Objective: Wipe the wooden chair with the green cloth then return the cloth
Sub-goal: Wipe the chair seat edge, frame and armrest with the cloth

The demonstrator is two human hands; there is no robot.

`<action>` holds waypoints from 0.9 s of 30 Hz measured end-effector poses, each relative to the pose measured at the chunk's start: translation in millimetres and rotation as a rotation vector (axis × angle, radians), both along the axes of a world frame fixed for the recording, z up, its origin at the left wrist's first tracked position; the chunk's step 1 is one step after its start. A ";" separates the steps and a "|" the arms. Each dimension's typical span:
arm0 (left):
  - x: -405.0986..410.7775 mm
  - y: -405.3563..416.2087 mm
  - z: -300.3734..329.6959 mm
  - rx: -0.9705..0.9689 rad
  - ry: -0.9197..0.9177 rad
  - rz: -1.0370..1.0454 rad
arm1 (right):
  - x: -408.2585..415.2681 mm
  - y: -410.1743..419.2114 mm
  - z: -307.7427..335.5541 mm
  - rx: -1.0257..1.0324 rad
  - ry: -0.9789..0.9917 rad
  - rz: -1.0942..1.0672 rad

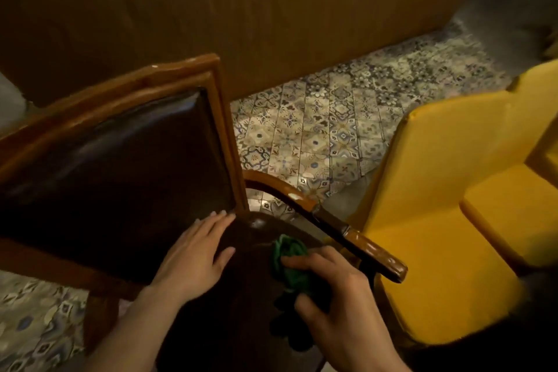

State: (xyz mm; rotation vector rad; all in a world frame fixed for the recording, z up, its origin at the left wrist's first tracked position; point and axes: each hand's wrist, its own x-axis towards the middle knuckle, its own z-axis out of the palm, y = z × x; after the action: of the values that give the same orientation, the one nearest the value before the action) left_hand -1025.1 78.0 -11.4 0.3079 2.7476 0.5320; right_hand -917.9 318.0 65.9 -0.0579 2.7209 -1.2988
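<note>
Head view: bunched green cloth [291, 263]

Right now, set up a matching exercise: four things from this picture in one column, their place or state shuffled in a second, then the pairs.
Things:
1. left hand
2. right hand
3. cloth
4. yellow seat

Places or states:
A. bunched on the dark seat
B. flat on the chair, fingers spread
C. right of the armrest
D. gripping the cloth

Pairs: 1-B, 2-D, 3-A, 4-C
</note>
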 end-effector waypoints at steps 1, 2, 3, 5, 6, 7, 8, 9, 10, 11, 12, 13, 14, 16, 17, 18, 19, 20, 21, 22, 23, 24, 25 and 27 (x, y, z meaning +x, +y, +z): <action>-15.2 12.9 -3.5 -0.013 0.021 -0.033 | -7.1 10.8 -3.3 -0.008 -0.009 -0.016; -30.1 25.7 -8.8 -0.024 0.044 -0.061 | -13.7 21.4 -7.2 -0.014 -0.005 -0.033; -44.3 37.3 -14.1 -0.038 0.060 -0.085 | -19.7 31.2 -11.5 -0.011 0.004 -0.051; -71.6 56.9 -24.1 -0.063 0.083 -0.129 | -31.5 47.4 -21.0 -0.003 0.016 -0.092; -85.7 65.5 -30.1 -0.074 0.095 -0.152 | -37.2 54.4 -26.2 -0.002 0.019 -0.114; -99.3 73.1 -36.1 -0.080 0.105 -0.172 | -42.9 59.8 -31.2 -0.003 0.027 -0.133; -112.0 79.6 -40.8 -0.085 0.114 -0.190 | -49.2 62.8 -35.8 -0.006 0.038 -0.152; -124.4 84.7 -45.3 -0.090 0.120 -0.213 | -56.3 63.6 -40.6 -0.012 0.051 -0.174; -136.0 89.7 -50.0 -0.098 0.128 -0.242 | -62.9 62.7 -45.4 -0.014 0.068 -0.199; -146.7 94.3 -55.1 -0.105 0.132 -0.275 | -70.3 60.4 -50.5 -0.009 0.087 -0.225; -156.3 98.2 -59.9 -0.108 0.132 -0.304 | -78.1 56.8 -55.3 0.001 0.103 -0.247; -164.2 101.7 -63.7 -0.106 0.131 -0.326 | -86.3 52.7 -59.4 0.015 0.115 -0.262; -171.2 105.0 -68.1 -0.099 0.129 -0.345 | -94.5 48.1 -63.9 0.028 0.126 -0.274; -182.3 109.2 -79.4 -0.092 0.126 -0.377 | -110.7 38.1 -72.3 0.045 0.151 -0.301; -186.5 110.1 -85.6 -0.088 0.122 -0.390 | -118.0 32.6 -75.3 0.056 0.165 -0.316; -190.2 110.3 -91.8 -0.078 0.118 -0.404 | -124.7 27.1 -77.7 0.069 0.181 -0.334; -194.1 109.7 -98.3 -0.062 0.110 -0.423 | -130.8 21.6 -80.1 0.081 0.202 -0.359; -198.6 108.5 -104.6 -0.047 0.103 -0.453 | -137.0 15.8 -82.4 0.090 0.227 -0.391; -202.8 107.3 -110.3 -0.036 0.100 -0.492 | -142.9 10.1 -84.1 0.095 0.253 -0.430; -207.1 106.0 -115.8 -0.032 0.103 -0.533 | -149.7 4.6 -85.8 0.099 0.280 -0.469; -211.9 105.2 -121.5 -0.031 0.108 -0.569 | -157.1 -0.7 -88.6 0.106 0.310 -0.505; -216.5 105.4 -127.3 -0.034 0.107 -0.599 | -165.4 -6.0 -92.4 0.121 0.339 -0.538; -221.8 106.4 -133.9 -0.046 0.098 -0.636 | -174.5 -12.8 -98.8 0.148 0.362 -0.569; -228.8 109.3 -142.5 -0.087 0.105 -0.690 | -190.6 -26.1 -113.4 0.200 0.373 -0.585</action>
State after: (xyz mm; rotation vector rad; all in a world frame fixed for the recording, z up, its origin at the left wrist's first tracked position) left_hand -1253.8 187.3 -153.9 1.2194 2.5104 0.2097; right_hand -1108.6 291.9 -47.5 0.6183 3.3305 -1.2137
